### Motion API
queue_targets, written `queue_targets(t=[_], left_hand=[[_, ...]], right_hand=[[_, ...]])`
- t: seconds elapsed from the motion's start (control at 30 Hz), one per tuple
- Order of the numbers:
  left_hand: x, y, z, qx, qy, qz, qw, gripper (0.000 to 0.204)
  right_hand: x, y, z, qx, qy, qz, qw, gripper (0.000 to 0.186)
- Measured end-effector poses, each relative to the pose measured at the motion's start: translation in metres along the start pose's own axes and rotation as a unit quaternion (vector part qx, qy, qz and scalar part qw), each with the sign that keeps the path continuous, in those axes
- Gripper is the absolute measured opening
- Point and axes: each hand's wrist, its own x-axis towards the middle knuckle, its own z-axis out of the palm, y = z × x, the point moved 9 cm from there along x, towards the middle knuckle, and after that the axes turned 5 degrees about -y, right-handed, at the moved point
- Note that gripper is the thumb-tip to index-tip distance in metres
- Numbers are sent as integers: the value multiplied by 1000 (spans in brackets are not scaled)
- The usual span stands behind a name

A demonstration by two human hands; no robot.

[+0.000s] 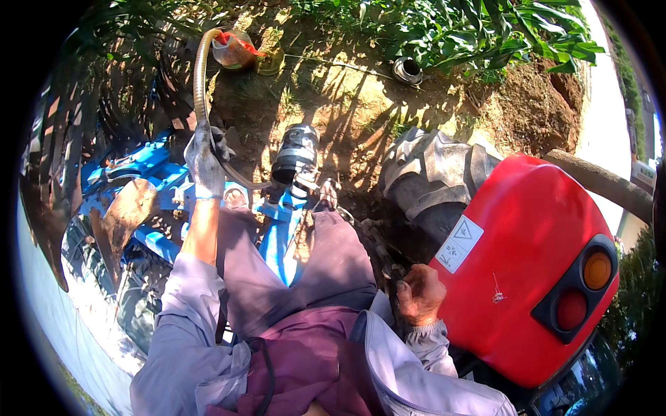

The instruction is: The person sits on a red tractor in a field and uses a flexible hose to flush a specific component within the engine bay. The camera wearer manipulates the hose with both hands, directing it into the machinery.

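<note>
My left hand, in a pale work glove, is closed round a yellowish ribbed hose. The hose arches up to a round container with bright red on it, on the ground. Below the glove, its lower end bends toward a black cylinder above a blue metal bar between my legs. My bare right hand is beside a red fender, its fingers curled closed. What they hold, if anything, is hidden.
Blue frame parts and curved rusty blades stand at the left. A large lugged tyre is at right, ahead of the fender. An open-ended can lies near green plants; a dirt mound rises beyond.
</note>
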Motion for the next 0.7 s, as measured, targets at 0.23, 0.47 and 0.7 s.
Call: queue_targets(t=[0.23,0.47,0.7], left_hand=[[22,0,6,28,51,-8,998,42],[40,8,10,62,82,-8,995,38],[73,-2,3,66,66,13,996,35]], right_hand=[[12,15,21,149,-5,90,985,33],[68,7,53,268,18,72,961,21],[172,20,75,405,134,114,897,12]])
